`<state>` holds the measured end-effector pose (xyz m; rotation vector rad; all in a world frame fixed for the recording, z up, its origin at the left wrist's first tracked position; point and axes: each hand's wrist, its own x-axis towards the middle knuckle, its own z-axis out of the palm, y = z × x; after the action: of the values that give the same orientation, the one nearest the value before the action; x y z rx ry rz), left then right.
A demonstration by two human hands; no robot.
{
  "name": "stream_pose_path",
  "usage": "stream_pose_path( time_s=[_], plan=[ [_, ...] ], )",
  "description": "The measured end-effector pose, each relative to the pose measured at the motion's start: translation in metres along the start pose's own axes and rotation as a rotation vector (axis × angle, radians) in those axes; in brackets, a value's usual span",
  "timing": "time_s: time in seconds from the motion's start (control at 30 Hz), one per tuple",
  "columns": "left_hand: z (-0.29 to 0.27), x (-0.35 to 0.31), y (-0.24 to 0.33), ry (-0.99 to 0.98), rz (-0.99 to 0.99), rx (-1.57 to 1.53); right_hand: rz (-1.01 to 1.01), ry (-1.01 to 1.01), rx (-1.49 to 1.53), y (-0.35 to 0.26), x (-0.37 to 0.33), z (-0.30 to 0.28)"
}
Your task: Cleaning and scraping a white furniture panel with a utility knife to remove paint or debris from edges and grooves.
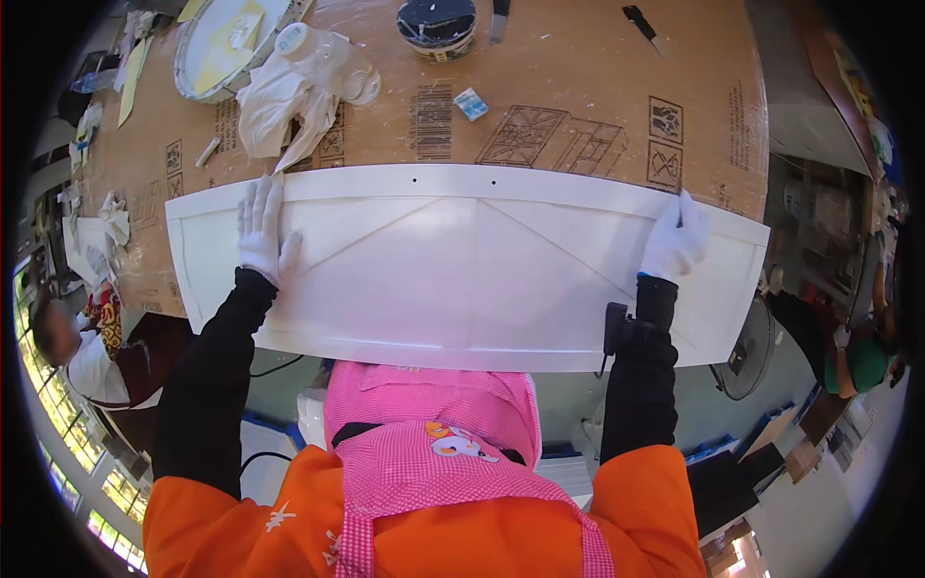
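A long white panel (462,275) with raised trim and diagonal grooves lies across the table edge in front of me. Two small dark holes show in its far rim. My left hand (260,231), in a white glove, rests flat on the panel's left part with the fingers stretched toward the far edge. Over at the right, my gloved right hand (677,239) is at the panel's far edge with its fingers curled together. Whatever may be between those fingers is hidden.
Printed cardboard (578,87) covers the table. Beyond the panel are a crumpled white cloth (275,106), clear plastic bottle (332,63), dark-topped tub (436,29), utility knife (644,29) and small blue-and-white piece (471,104). A fan (747,352) stands right; other people are at both sides.
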<state>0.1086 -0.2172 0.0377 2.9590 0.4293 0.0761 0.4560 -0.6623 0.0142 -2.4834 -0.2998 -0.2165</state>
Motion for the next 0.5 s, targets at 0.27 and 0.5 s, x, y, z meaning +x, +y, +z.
stream_pose_path(
  time_s=[0.27,0.5],
  plan=[
    [0.005,0.010,0.011,-0.001,0.011,-0.004,-0.698,-0.154,0.067,-0.166,-0.085,0.090],
    [0.000,-0.006,-0.007,0.014,0.002,0.027,0.117,-0.004,0.007,0.020,-0.096,-0.042]
  ],
)
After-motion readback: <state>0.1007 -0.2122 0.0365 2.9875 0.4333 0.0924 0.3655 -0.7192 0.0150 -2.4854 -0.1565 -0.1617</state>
